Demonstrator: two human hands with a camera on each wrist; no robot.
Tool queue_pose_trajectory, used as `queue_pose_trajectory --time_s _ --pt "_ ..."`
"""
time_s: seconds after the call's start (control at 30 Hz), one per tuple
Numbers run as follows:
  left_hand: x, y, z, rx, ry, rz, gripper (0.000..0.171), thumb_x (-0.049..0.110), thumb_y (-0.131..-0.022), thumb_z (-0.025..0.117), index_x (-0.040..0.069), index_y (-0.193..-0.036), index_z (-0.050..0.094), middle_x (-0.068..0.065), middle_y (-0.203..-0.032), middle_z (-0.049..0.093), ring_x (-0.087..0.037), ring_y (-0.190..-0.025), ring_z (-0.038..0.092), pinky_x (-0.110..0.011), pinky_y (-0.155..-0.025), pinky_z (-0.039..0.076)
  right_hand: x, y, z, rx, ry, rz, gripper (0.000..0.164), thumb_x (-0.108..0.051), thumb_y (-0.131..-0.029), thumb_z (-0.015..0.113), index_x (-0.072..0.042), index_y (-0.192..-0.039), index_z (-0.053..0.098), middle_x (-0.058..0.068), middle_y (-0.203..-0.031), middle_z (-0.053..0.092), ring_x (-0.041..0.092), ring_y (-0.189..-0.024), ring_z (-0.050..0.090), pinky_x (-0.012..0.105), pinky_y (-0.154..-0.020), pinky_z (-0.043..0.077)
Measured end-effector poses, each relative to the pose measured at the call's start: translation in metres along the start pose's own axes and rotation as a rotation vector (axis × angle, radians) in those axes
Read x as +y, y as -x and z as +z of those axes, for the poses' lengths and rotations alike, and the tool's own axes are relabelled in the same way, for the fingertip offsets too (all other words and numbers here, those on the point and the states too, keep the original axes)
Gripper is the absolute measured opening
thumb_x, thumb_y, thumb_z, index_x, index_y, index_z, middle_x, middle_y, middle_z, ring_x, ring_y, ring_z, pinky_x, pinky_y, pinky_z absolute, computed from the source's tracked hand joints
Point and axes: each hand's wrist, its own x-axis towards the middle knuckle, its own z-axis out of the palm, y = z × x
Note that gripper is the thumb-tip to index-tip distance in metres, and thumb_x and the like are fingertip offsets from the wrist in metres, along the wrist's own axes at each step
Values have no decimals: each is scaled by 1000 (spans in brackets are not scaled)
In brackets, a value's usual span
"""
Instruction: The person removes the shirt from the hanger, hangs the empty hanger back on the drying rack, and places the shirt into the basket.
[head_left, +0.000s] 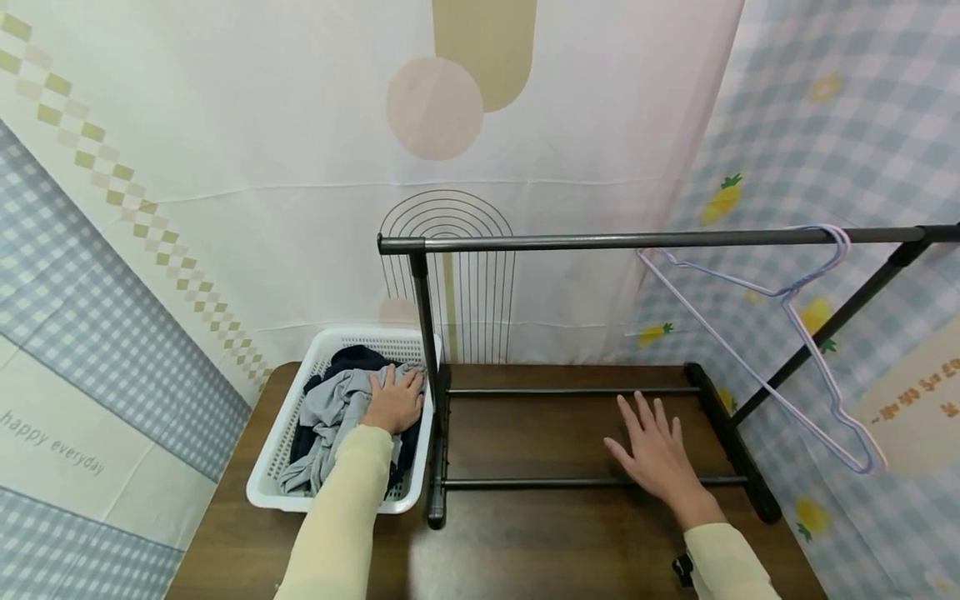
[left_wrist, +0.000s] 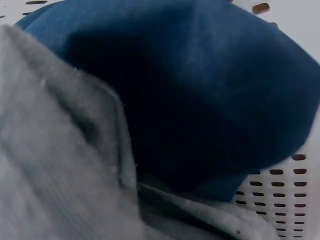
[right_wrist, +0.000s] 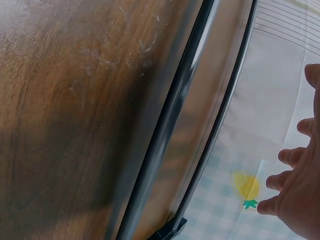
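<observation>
My left hand (head_left: 393,400) rests on a crumpled grey garment (head_left: 337,408), its fingers spread over the cloth. That garment lies on top of dark navy clothing (head_left: 356,358) inside a white perforated plastic basket (head_left: 279,442). In the left wrist view, grey cloth (left_wrist: 55,160) overlaps the navy fabric (left_wrist: 210,85), and no fingers show. Over the base of a black clothes rack (head_left: 562,242), my right hand (head_left: 652,454) is held with fingers spread and nothing in it. The right wrist view catches this hand (right_wrist: 300,175) at its right edge, beside the rack's lower bars (right_wrist: 165,120).
Pale purple hangers (head_left: 789,293) hang near the right end of the rack's top bar. The basket stands left of the rack on a brown wooden table (head_left: 517,542). Patterned curtains (head_left: 315,108) enclose the back and sides.
</observation>
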Motion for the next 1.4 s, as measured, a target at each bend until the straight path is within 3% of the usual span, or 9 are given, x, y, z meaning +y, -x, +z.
queue_pose_trajectory --time_s 0.23,0.4,0.63,0.73,0.8,0.9,1.03,1.2,1.4 --pt "2 2 -7 -4 -3 -2 54 33 -111 42 13 -160 39 -10 -169 30 -51 -155 17 -80 -117 10 -3 0 1 0 8 -9 85 -62 -103 50 -16 -167 19 26 -170 14 58 -153 10 82 -114 8" --pt "0 5 -22 56 18 31 54 35 -109 47 15 -159 42 -12 -169 30 -50 -155 19 -79 -116 14 -3 -2 -1 14 18 -10 84 -60 -102 52 -15 -166 21 25 -170 14 57 -153 10 81 -115 8" --pt "-5 22 -44 201 40 89 56 42 -109 47 19 -159 43 -13 -169 30 -48 -156 20 -76 -118 16 -4 -2 -2 -4 8 -1 85 -60 -102 52 -15 -167 19 26 -170 13 57 -153 8 81 -114 7" --pt "-7 32 -57 224 47 51 64 50 -107 48 18 -162 38 -14 -171 24 -52 -156 11 -81 -116 11 -5 -2 -3 -10 3 1 86 -61 -103 51 -15 -167 18 26 -170 13 58 -153 8 82 -114 7" --pt "-9 40 -66 201 75 -36 77 60 -104 48 19 -165 27 -17 -173 14 -57 -155 2 -85 -112 6 -5 -2 -3 -8 3 2 85 -60 -102 52 -14 -167 19 26 -170 13 57 -153 8 82 -114 7" --pt "-13 52 -74 112 140 -200 99 75 -97 44 16 -168 6 -25 -171 -6 -65 -149 -11 -91 -104 2 -4 -2 -3 1 4 -4 84 -55 -102 57 -14 -166 20 27 -170 14 58 -153 9 82 -114 8" --pt "-20 62 -71 -22 236 -363 113 85 -92 37 12 -166 -8 -32 -166 -21 -72 -142 -15 -94 -98 3 -4 -3 -2 1 9 -11 84 -55 -102 57 -14 -166 21 26 -170 15 58 -153 10 82 -114 9" --pt "-27 61 -58 -105 302 -436 119 91 -87 36 15 -166 -11 -31 -166 -21 -72 -143 -13 -94 -97 6 -5 -3 -1 -12 3 -16 85 -60 -103 52 -15 -167 19 26 -170 14 58 -153 10 82 -113 8" --pt "-28 56 -51 -177 326 -441 124 90 -85 44 15 -165 -15 -29 -168 -19 -68 -146 -12 -93 -101 7 -6 -3 -3 -25 -13 -15 86 -59 -103 53 -14 -167 18 27 -170 14 58 -152 9 83 -113 7"
